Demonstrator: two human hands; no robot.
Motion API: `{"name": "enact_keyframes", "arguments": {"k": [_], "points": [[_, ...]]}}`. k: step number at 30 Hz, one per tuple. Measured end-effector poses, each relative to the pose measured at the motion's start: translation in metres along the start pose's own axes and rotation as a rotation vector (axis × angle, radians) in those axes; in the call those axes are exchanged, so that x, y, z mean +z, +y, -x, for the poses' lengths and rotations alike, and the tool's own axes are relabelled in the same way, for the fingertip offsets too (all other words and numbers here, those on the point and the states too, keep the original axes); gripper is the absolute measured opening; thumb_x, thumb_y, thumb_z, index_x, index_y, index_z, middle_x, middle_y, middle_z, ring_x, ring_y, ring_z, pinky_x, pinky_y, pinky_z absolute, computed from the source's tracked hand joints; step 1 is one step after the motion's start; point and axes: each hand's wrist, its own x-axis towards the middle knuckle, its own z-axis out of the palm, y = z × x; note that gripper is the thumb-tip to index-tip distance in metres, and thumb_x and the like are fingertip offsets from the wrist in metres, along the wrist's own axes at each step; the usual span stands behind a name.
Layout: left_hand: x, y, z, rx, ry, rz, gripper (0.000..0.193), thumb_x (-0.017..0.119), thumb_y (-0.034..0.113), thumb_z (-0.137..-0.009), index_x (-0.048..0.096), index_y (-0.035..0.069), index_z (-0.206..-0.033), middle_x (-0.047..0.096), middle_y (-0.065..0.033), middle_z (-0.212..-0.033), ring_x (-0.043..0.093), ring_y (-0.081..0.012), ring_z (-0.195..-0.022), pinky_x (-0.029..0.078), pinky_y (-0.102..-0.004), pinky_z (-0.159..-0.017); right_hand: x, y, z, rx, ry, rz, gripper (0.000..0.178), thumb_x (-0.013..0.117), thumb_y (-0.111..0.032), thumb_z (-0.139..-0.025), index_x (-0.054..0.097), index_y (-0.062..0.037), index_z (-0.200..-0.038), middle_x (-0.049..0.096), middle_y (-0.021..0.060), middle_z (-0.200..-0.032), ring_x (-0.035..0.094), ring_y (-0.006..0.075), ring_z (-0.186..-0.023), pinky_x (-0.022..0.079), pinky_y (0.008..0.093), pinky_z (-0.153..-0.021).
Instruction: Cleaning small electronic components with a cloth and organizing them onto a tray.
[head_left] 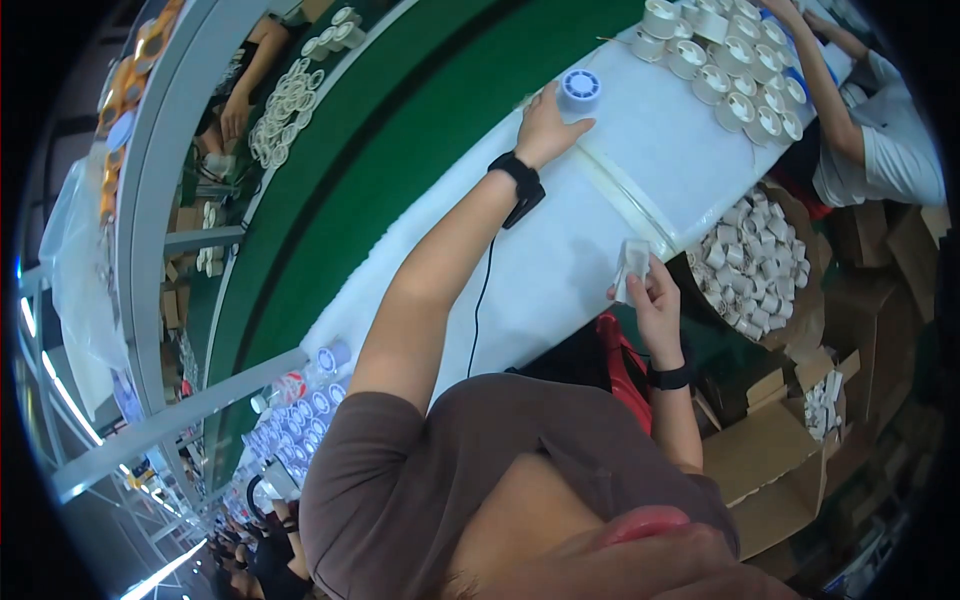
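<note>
My left hand [545, 130] reaches far across the white-covered table. Its fingers and thumb curve round the near left side of a round lavender-white part [580, 90] with a ring of vent slots on top. The part stands upright on the table. My right hand [657, 305], by the table's near edge, pinches a small white plastic piece [633, 266] between thumb and fingers. The exact kind of that piece is hard to make out. Both wrists wear black bands, and a thin dark cable [484, 300] runs from the left one.
Round white housings [735, 60] crowd the table's far right. A big bag of small white parts [755, 265] and cardboard boxes [770, 470] stand on the right. Beyond the table runs a green conveyor [330, 190]. Lavender vented parts [300, 425] cluster at left. Co-workers' arms [835, 100] show nearby.
</note>
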Motion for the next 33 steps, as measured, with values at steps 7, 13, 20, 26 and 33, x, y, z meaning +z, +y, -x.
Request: {"name": "enact_keyframes", "arguments": {"k": [7,13,20,26,33], "points": [[0.039,-0.031,-0.029,0.018,0.138,0.01,0.068,0.073,0.028,-0.057,0.04,0.0,-0.11,0.052,-0.018,-0.101,0.051,-0.0273,-0.093,0.04,-0.0312,-0.081,0.001,-0.001,-0.008,0.062,0.037,-0.316,0.022,0.042,-0.007,-0.083,0.051,0.0065,-0.098,0.057,0.0118,-0.083,0.055,0.0149,-0.075,0.043,0.0249,-0.065],[-0.02,0.005,0.034,-0.161,-0.095,0.289,0.063,0.072,0.024,-0.056,0.042,0.001,-0.106,0.051,-0.0148,-0.102,0.05,-0.0266,-0.093,0.041,-0.0319,-0.079,0.003,-0.006,-0.039,-0.344,0.281,0.318,0.022,0.047,-0.007,-0.081,0.051,0.0052,-0.098,0.053,0.0089,-0.094,0.049,0.0166,-0.083,0.039,0.0252,-0.07],[-0.113,-0.005,0.166,0.051,-0.021,0.085,0.053,0.068,0.012,-0.055,0.046,0.003,-0.102,0.051,-0.0126,-0.094,0.048,-0.0285,-0.087,0.041,-0.0345,-0.076,0.107,-0.02,-0.057,-0.848,-0.325,0.891,0.016,0.051,0.001,-0.072,0.051,0.003,-0.088,0.047,0.015,-0.079,0.048,0.0259,-0.075,0.039,0.0313,-0.069],[-0.179,-0.023,0.269,-0.151,0.289,-0.007,0.046,0.063,0.013,-0.056,0.049,0.004,-0.098,0.049,-0.013,-0.087,0.045,-0.0312,-0.083,0.039,-0.0385,-0.071,0.209,0.027,-0.042,-0.899,-0.646,0.719,0.004,0.048,-0.003,-0.074,0.045,-0.0007,-0.073,0.045,0.0153,-0.067,0.043,0.032,-0.063,0.035,0.0378,-0.057],[-0.215,-0.026,0.367,-0.322,0.564,-0.125,0.045,0.064,0.016,-0.057,0.047,0.005,-0.097,0.047,-0.0109,-0.081,0.045,-0.0284,-0.078,0.038,-0.037,-0.064,0.271,0.049,0.036,-1.173,-0.966,0.738,0.011,0.046,-0.006,-0.078,0.042,0.0011,-0.071,0.044,0.0163,-0.064,0.042,0.0329,-0.058,0.034,0.0369,-0.052]]}}
